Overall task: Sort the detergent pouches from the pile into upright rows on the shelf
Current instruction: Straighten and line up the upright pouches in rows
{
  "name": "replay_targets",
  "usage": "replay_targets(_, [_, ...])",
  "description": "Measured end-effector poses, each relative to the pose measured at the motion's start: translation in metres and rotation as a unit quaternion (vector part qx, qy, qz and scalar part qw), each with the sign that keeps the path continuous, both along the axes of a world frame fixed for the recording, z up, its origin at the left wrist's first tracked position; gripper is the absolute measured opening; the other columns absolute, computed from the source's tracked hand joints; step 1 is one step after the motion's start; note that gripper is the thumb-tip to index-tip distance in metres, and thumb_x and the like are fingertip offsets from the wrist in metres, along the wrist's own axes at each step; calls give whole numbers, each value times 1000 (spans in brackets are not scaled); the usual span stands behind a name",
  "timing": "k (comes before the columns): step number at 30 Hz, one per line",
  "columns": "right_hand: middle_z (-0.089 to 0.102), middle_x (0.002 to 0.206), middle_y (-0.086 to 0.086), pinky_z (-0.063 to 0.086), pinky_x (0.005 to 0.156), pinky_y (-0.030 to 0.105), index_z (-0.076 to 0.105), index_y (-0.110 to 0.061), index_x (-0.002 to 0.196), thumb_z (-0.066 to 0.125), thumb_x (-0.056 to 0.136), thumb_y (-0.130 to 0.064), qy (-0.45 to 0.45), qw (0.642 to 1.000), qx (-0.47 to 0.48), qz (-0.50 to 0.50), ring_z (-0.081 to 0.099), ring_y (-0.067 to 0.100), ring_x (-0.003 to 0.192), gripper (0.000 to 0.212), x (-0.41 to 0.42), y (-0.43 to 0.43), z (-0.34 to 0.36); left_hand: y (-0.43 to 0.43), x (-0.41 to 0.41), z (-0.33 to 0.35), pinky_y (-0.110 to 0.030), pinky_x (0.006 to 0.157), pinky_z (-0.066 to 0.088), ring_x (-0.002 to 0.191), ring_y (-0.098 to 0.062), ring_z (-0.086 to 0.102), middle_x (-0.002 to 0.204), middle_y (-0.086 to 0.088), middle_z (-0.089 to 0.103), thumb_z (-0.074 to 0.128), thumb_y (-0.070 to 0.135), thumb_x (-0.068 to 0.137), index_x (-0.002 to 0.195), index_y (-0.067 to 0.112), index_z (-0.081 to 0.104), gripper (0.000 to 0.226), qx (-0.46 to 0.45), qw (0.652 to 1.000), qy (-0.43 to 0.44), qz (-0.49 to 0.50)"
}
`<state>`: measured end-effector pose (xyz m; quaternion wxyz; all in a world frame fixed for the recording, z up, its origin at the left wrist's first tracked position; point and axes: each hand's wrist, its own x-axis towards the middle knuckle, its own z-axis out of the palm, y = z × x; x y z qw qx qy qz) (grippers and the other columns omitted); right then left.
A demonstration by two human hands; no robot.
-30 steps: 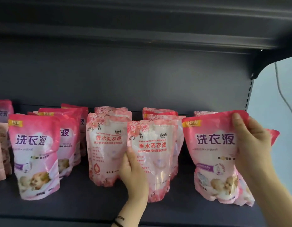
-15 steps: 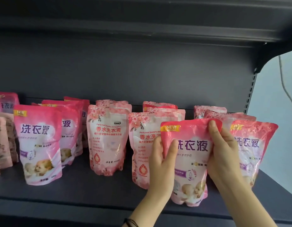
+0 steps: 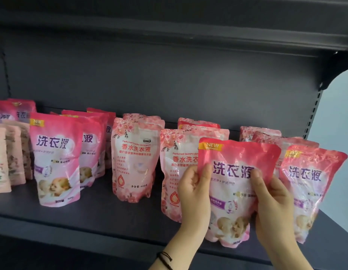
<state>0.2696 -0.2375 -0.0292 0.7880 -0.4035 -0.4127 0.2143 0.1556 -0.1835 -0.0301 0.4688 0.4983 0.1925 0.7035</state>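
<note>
Pouch [image 3: 235,184] upright btwn both hands [image 3: 194,193], on shelf [image 3: 103,213].

Bright pink pouch [image 3: 235,172] with purple lettering; pale floral-patterned pouch [image 3: 135,158]; dark grey shelf [image 3: 91,211].

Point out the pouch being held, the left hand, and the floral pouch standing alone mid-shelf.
held pouch [image 3: 239,152], head view, upper pink front.
left hand [image 3: 194,191], head view, back of hand.
floral pouch [image 3: 135,158], head view, front label.
</note>
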Motion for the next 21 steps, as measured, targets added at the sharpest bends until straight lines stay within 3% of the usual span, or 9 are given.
replay_targets(2, [68, 78, 1, 57, 70, 36, 68, -20, 78, 71, 74, -46, -14, 1000, 22, -2, 62, 19, 74, 26, -10, 1, 10, 1, -9, 7, -15, 51, 36, 55, -6, 42, 57, 5, 49, 63, 39, 84, 70, 7, 58, 35, 6, 1000, -19, 5])
replay_targets(4, [68, 78, -1, 55, 72, 35, 69, -22, 79, 70, 76, -45, -23, 999, 43, -7, 61, 18, 75, 23, -28, 4, 19, 1, -26, 14, -22, 55, 39, 60, -14, 45, 63, -4, 51, 64, 41, 85, 74, 6, 59, 37, 16, 999, -31, -1])
replay_targets(6, [71, 77, -6, 57, 68, 28, 71, -23, 81, 68, 77, -43, -27, 997, 69, -16, 64, 11, 73, 20, -53, 10, 25, 3, -47, 19, -26, 57, 40, 64, -18, 45, 68, -7, 52, 64, 43, 86, 78, 8, 59, 37, 22, 999, -42, -4])
replay_targets(10, [75, 87, -4, 59, 71, 28, 74, -24, 93, 66, 78, -43, -10, 996, 90, -26, 67, 8, 78, 25, -119, 27, 28, 13, -105, 23, -16, 52, 38, 58, -6, 42, 62, 6, 49, 63, 45, 86, 71, 19, 58, 31, 31, 998, -60, 19])
replay_targets(13, [75, 91, -3, 57, 79, 33, 73, -24, 97, 66, 79, -46, 2, 996, 82, -37, 67, 12, 85, 29, -172, 46, 21, 26, -157, 23, -18, 53, 39, 59, -7, 42, 63, 5, 49, 63, 46, 87, 71, 18, 57, 33, 33, 997, -49, 57])
replay_targets(17, [75, 85, -4, 56, 75, 33, 73, -22, 93, 70, 75, -50, 39, 996, 71, -34, 67, 11, 80, 34, -241, 79, 14, 49, -226, 21, -16, 51, 40, 57, -5, 44, 62, 6, 52, 62, 47, 83, 71, 24, 62, 26, 22, 997, -37, 66])
replay_targets(21, [75, 85, -2, 57, 73, 31, 74, -22, 95, 73, 69, -58, 53, 996, 65, -43, 67, 10, 78, 45, -303, 105, 7, 76, -287, 14, -33, 58, 40, 63, -17, 46, 68, -6, 53, 63, 58, 80, 74, 21, 62, 38, 4, 997, -19, 75])
